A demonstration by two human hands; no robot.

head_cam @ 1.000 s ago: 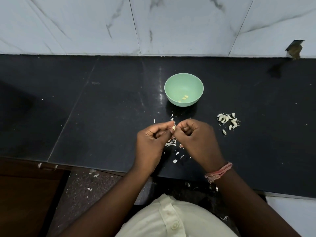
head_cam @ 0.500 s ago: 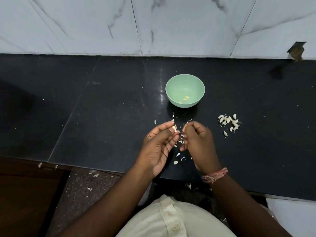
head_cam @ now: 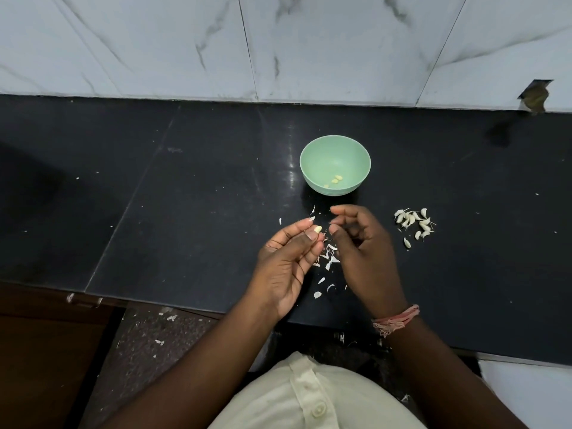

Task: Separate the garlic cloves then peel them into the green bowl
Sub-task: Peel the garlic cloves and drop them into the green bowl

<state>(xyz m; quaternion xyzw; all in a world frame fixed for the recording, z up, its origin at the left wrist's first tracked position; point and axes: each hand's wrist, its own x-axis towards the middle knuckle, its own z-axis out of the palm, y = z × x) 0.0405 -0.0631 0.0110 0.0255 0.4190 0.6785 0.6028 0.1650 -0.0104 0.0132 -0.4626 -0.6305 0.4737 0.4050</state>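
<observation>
My left hand [head_cam: 289,258] pinches a pale peeled garlic clove [head_cam: 318,229] between thumb and fingertips, just below the green bowl [head_cam: 335,151]. A few peeled cloves [head_cam: 335,180] lie in the bowl's bottom. My right hand [head_cam: 362,246] hovers a short way to the right of the clove, fingers loosely curled and holding nothing that I can see. A pile of unpeeled cloves [head_cam: 414,222] lies on the black counter to the right of my right hand. Loose garlic skins [head_cam: 329,261] are scattered between and under my hands.
The black stone counter [head_cam: 185,196] runs left to right, backed by a white marble wall [head_cam: 278,41]. Its front edge passes just under my wrists. Skin scraps lie on the floor [head_cam: 154,335] below at the left.
My hands have drawn apart. The right hand has let go and opened, while the left hand keeps the clove, now bare of skin.
</observation>
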